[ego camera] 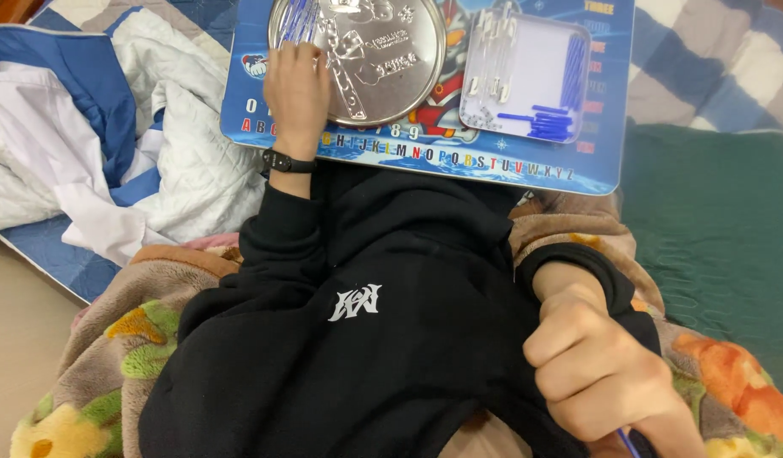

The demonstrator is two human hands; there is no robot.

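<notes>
- Our left hand (296,89) lies with its fingers spread flat on the round metal tin lid (357,55), gripping nothing; the lid sits on the blue lap board (425,157).
- Our right hand (599,365) is clenched around a thin blue stick (627,443), down by the black hoodie (366,339).
- The sticks look light, stiff and slippery, so we'd pinch them mid-length.
- More blue sticks (548,123) lie in the clear tray (527,76).

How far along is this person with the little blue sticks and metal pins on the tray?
Done so far: some blue sticks lie loose in the clear rectangular container, beside a row of metal pins. In hand: the left hand rests on the round metal lid, and the right hand, closed near the lap, grips something thin and blue. What is left cannot be judged; no finished piece shows.
</notes>
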